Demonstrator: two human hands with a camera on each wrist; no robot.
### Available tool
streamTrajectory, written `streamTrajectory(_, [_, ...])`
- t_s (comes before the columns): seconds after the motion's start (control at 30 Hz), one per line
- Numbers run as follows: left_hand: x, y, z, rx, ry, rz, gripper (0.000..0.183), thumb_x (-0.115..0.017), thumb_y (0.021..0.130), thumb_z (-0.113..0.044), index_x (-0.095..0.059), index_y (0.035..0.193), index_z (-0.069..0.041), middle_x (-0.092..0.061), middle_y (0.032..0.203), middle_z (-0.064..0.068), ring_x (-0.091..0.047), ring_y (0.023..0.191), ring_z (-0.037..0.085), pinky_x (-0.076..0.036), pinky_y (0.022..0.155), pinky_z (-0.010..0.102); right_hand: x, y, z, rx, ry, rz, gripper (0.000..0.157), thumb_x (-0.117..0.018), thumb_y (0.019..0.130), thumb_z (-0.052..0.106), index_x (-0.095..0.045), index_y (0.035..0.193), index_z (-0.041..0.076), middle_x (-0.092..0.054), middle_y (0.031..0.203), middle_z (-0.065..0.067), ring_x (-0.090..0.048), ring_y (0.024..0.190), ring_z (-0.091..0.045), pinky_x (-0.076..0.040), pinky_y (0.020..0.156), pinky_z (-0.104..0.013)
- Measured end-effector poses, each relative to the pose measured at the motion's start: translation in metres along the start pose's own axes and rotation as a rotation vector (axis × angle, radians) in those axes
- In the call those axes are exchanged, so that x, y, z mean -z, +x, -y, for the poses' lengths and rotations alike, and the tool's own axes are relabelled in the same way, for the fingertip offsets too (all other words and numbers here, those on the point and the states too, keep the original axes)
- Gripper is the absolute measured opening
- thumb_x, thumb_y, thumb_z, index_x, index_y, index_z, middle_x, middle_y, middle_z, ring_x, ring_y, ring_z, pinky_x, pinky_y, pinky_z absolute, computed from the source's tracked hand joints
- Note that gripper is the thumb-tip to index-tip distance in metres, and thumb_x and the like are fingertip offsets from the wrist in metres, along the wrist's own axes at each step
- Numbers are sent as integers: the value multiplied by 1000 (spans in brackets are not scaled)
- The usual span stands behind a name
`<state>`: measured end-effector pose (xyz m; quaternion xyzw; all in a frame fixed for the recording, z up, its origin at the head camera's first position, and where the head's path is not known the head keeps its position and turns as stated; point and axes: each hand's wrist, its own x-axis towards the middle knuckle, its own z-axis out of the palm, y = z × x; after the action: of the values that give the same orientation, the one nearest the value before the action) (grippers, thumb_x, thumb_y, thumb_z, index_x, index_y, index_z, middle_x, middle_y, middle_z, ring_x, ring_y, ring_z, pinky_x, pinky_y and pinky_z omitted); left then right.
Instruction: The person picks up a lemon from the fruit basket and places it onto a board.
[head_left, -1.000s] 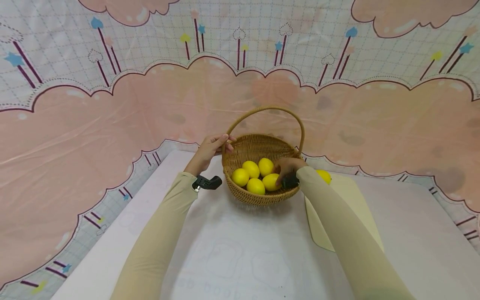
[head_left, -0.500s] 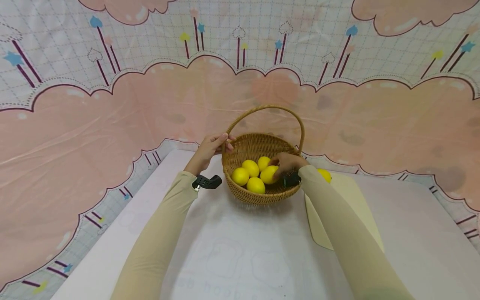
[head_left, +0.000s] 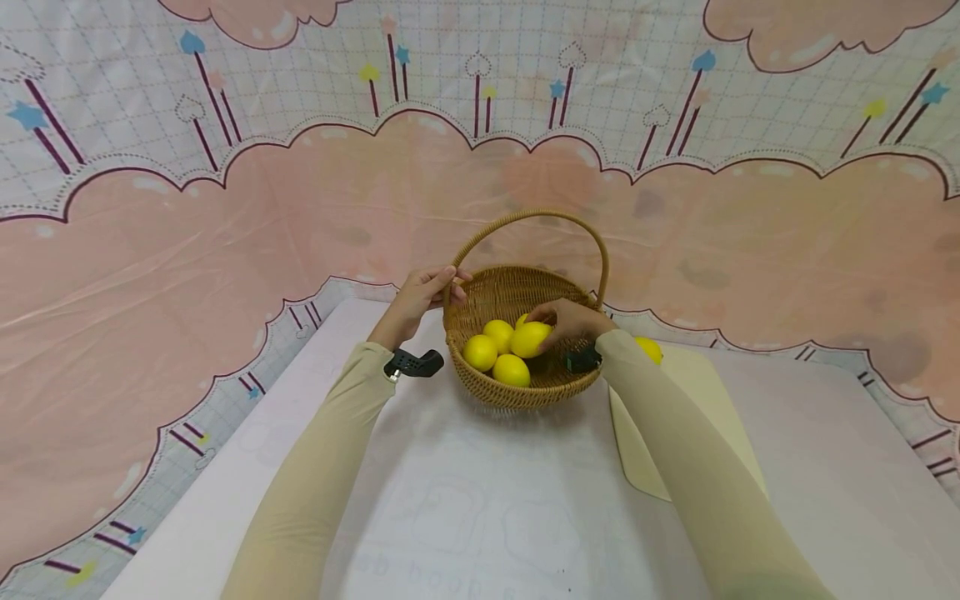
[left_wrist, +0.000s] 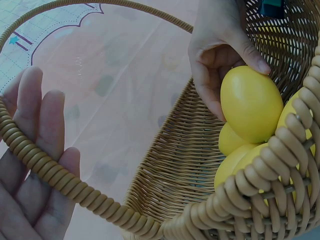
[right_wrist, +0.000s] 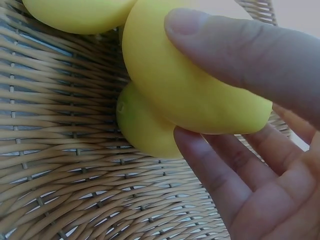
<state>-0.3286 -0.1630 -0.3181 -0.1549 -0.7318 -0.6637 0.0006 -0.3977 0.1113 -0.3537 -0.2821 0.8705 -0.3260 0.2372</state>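
In the head view, the basket (head_left: 517, 287) stands on the white table (head_left: 450, 500) with its handle (head_left: 540, 212) upright; the left hand (head_left: 420, 302) grasps that handle at the basket's left side, thumb and fingers to either side of it, presumably to steady the wicker; the right hand (head_left: 573, 318) reaches in over the basket's right part and pinches a lemon (head_left: 528, 340) inside it; four other lemons (head_left: 512, 371) lie in the basket's left and middle, huddled probably because the curved wall lets them settle together; a separate lemon (head_left: 648, 349) sits just to the right of the basket, beside a cream board (head_left: 720, 433) and partly hidden by the right sleeve (head_left: 686, 425); in the left wrist view, the left fingers lie behind the handle, a light hold that likely suits simple bracing; the pinched lemon is inside the basket above its neighbours, though overlap makes it hard to tell whether it touches them; in the right wrist view, the thumb lies along one side of the lemon and fingertips meet the other, a grip that seems to suit its smooth oval shape; the basket's woven wall spreads behind.
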Motion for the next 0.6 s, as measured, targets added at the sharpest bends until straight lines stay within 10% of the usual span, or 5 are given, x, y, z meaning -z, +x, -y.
streamTrajectory(0.6, [3, 0, 1, -1, 11, 5, 47, -39, 102, -28, -51, 120, 13, -66, 68, -13, -64, 73, 4, -52, 79, 24, 0, 2, 1, 4, 3, -82, 60, -77, 76, 10, -53, 131, 4, -54, 133, -17, -55, 113, -29, -49, 95, -40])
